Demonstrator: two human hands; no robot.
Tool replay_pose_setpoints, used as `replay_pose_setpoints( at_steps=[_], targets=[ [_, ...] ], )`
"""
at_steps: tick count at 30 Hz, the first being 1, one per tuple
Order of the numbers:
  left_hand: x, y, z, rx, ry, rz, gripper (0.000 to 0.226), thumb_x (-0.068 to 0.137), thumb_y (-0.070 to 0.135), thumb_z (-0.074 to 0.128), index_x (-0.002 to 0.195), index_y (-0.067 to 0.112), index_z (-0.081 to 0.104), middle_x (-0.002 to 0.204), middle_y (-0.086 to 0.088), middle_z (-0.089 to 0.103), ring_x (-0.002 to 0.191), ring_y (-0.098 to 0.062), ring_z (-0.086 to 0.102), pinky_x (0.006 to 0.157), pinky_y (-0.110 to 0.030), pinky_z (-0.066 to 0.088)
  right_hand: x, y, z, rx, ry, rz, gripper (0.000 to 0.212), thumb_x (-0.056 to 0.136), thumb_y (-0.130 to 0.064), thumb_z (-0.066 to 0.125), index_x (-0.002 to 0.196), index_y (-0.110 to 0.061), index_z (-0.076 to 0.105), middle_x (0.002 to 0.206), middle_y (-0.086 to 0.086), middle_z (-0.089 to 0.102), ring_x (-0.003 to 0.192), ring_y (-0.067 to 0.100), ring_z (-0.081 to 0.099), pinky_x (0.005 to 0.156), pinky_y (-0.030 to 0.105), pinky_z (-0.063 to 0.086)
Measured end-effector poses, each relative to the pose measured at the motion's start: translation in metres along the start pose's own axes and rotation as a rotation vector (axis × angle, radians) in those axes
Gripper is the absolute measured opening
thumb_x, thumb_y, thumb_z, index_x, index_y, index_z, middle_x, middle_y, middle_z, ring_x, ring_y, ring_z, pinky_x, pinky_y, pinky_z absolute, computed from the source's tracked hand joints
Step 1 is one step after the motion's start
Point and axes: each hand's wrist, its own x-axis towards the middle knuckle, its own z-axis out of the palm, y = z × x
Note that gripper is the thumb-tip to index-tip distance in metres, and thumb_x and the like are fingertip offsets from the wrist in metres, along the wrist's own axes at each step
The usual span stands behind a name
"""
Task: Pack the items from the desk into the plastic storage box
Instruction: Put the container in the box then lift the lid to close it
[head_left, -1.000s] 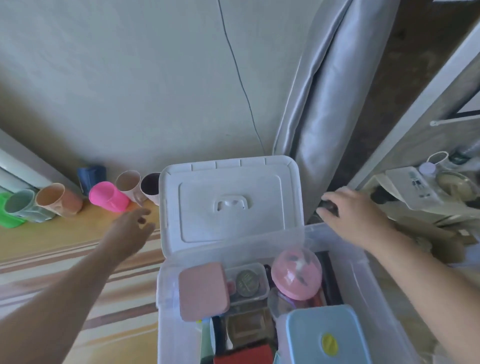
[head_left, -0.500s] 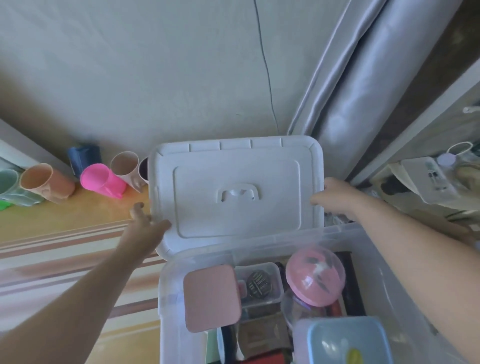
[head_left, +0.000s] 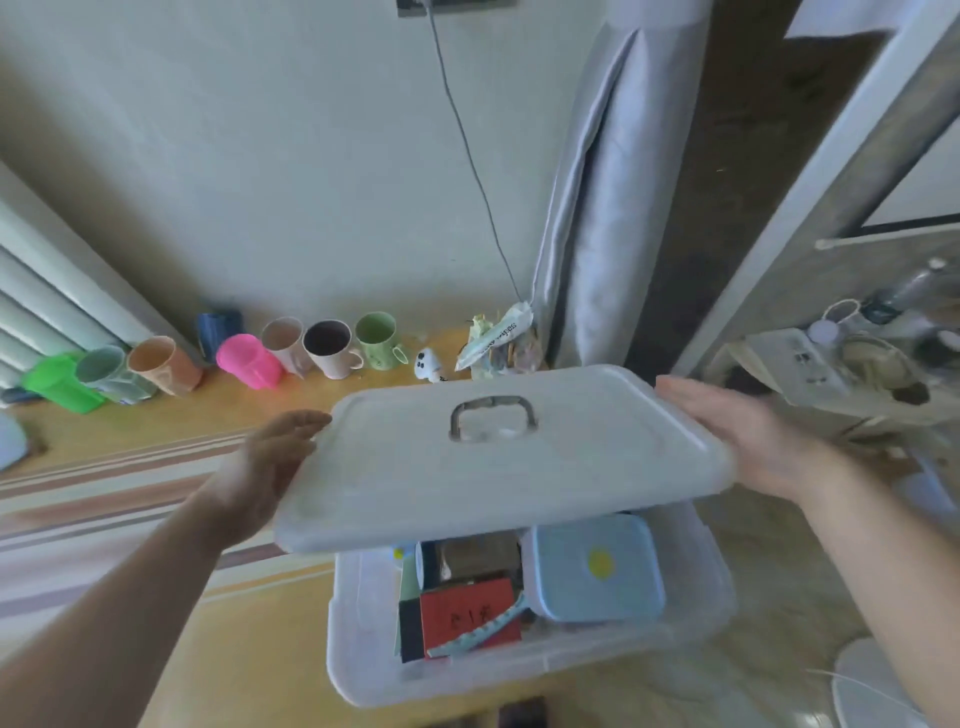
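Head | flat-open left hand (head_left: 270, 467), right hand (head_left: 748, 431) press frosted rectangular lid (head_left: 498, 457) | translucent box (head_left: 519, 670)

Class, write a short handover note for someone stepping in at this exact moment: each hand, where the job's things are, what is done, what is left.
Left hand: flat against the lid's left edge.
Right hand: flat against its right edge.
Lid: held between both palms above the storage box, not yet seated.
Done: the box holds a blue container, a red booklet and more.
Left: lower the lid and press it shut. Cups remain along the wall.
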Motion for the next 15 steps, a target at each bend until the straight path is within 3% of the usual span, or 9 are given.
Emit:
replay_pose_setpoints(
  at_steps=[2,5,7,8,12,13,15],
  targets=[
    [-0.017,-0.011,0.010,0.097,-0.023,-0.038,0.062,0.060,0.005,0.057,0.119,0.020,0.068,0.127,-0.029,0.059,0.092,-0.033,0.064,0.076,-0.041,0.050,-0.027,0.012,0.011,-0.019,-0.100,-0.012,0.054,0.100,-0.006,0.058,0.133,-0.048,0.060,0.142,-0.010,0.064,0.122,0.012,0.065,0.102,0.041,0.051],
    [-0.043,-0.036,0.029,0.403,-0.015,-0.026,0.076,0.055,0.011,0.056,0.123,0.043,0.064,0.141,-0.015,0.052,0.118,-0.037,0.055,0.094,-0.052,0.052,-0.048,0.043,0.027,-0.306,-0.050,-0.018,0.076,0.090,-0.017,0.073,0.135,-0.064,0.035,0.142,-0.025,0.043,0.130,0.007,0.047,0.104,0.038,0.043],
    [-0.061,-0.057,0.042,0.569,-0.017,0.031,0.078,0.057,0.015,0.056,0.126,0.053,0.058,0.162,0.012,0.026,0.140,-0.022,0.035,0.105,-0.043,0.042,-0.055,0.066,0.034,-0.397,0.053,-0.035,0.081,0.083,-0.039,0.072,0.145,-0.062,0.026,0.149,-0.018,0.039,0.137,0.014,0.043,0.110,0.045,0.043],
    [-0.068,-0.067,0.047,0.621,0.001,0.058,0.076,0.060,0.016,0.056,0.126,0.054,0.056,0.165,0.018,0.017,0.142,-0.015,0.029,0.106,-0.039,0.038,-0.053,0.081,0.034,-0.421,0.101,-0.054,0.083,0.079,-0.048,0.069,0.148,-0.060,0.024,0.151,-0.014,0.040,0.137,0.015,0.044,0.111,0.049,0.044],
    [-0.087,-0.112,0.049,0.855,0.123,0.167,0.064,0.090,0.011,0.064,0.135,0.053,0.046,0.170,0.015,0.008,0.122,-0.016,0.045,0.098,-0.036,0.040,-0.042,0.139,0.031,-0.567,0.152,-0.102,0.096,0.080,-0.074,0.060,0.161,-0.048,0.014,0.166,-0.018,0.022,0.151,0.015,0.031,0.120,0.055,0.036],
    [-0.092,-0.120,0.048,0.902,0.120,0.177,0.061,0.097,0.015,0.063,0.141,0.052,0.042,0.170,0.017,0.003,0.126,-0.020,0.048,0.100,-0.038,0.042,-0.037,0.152,0.030,-0.600,0.175,-0.100,0.100,0.080,-0.083,0.053,0.163,-0.044,0.011,0.169,-0.015,0.018,0.154,0.016,0.027,0.122,0.054,0.033],
    [-0.098,-0.135,0.045,0.978,0.081,0.201,0.058,0.106,0.028,0.053,0.154,0.048,0.029,0.166,0.023,-0.013,0.149,-0.020,0.032,0.112,-0.037,0.035,-0.036,0.160,0.033,-0.656,0.239,-0.105,0.100,0.084,-0.084,0.043,0.165,-0.037,0.007,0.172,-0.010,0.014,0.157,0.018,0.022,0.124,0.051,0.030]
  ],
)
